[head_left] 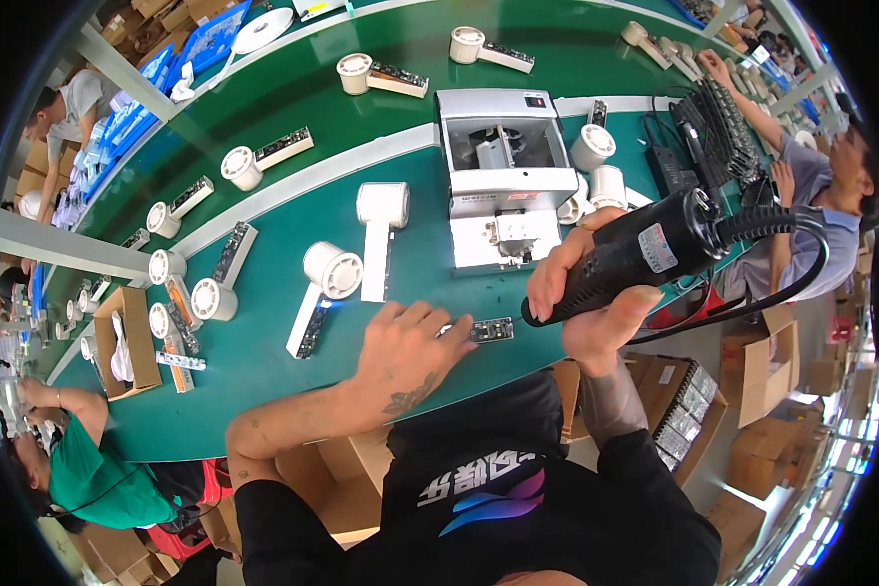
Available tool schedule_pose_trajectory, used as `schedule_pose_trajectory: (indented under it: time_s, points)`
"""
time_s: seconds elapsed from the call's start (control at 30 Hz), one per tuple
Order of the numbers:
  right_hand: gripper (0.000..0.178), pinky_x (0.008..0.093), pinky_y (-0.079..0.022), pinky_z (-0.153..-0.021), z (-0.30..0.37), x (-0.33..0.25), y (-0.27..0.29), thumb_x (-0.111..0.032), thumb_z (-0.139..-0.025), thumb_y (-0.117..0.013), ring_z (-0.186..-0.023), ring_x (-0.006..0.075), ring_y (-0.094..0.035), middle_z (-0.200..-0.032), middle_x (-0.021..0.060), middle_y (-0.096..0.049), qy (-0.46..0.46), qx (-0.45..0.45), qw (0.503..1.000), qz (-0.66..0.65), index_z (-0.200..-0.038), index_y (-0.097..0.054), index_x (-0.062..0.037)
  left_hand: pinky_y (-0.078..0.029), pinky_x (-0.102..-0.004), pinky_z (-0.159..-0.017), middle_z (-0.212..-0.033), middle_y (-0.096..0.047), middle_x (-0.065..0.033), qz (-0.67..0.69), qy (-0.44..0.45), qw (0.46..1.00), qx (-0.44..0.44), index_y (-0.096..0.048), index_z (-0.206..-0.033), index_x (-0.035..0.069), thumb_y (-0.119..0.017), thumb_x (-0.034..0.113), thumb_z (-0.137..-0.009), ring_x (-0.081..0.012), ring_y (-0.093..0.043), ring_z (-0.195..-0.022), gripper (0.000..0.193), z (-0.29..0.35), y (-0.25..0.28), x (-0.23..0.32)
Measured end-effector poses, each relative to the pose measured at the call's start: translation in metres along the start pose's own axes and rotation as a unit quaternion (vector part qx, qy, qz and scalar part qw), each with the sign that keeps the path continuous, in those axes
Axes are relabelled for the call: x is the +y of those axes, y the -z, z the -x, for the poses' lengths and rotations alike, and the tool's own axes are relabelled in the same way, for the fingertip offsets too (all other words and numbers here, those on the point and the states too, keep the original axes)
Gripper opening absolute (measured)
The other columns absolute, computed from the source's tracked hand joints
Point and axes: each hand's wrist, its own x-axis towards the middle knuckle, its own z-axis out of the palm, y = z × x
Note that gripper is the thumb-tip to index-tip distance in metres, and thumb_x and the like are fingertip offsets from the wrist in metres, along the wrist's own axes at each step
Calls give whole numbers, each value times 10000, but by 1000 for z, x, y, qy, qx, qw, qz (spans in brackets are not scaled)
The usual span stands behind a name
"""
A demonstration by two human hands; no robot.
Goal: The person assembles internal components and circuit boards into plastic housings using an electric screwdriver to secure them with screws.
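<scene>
My right hand (596, 303) is wrapped round a black corded electric screwdriver (645, 249), tilted down to the left. Its thick cable leaves the upper right end; I cannot clearly see its tip. My left hand (410, 347) lies low over the green bench, fingers bent and closed on the left end of a small dark circuit board (491, 330). What lies under the palm is hidden. Just beyond that hand are a white handheld fan (332, 272) with its handle's circuit board showing, and another white fan (383, 207) with a plain handle.
A silver-grey machine (506, 156) with an open top stands ahead. Several white fans (244, 168) line the green belt (361, 127) beyond a pale rail. A cardboard box (127, 342) sits at left. Co-workers (820, 186) are at right and left; black adapters and cables (669, 171) lie at right.
</scene>
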Motion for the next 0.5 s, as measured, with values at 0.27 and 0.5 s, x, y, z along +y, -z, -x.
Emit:
schedule_pose_trajectory:
  time_s: [0.27,0.5]
  points:
    - [925,320,-433,-424,-4,10,3,-860,-784,-515,-431,170,-477,-616,64,-479,24,-17,999,14,-1228,-367,-62,-432,-316,-621,-807,-650,27,3,8,1000,-9,-752,-980,131,-779,304,-801,-154,-606,-745,251,-2,1,2]
    - [972,318,-437,-434,-2,1,4,-896,-761,-484,-434,171,-481,-617,53,-460,11,2,1000,-26,-1246,-368,-62,-433,-317,-621,-788,-636,28,1,6,1000,-13,-750,-972,134,-777,304,-805,-155,-605,-725,240,-2,3,3]
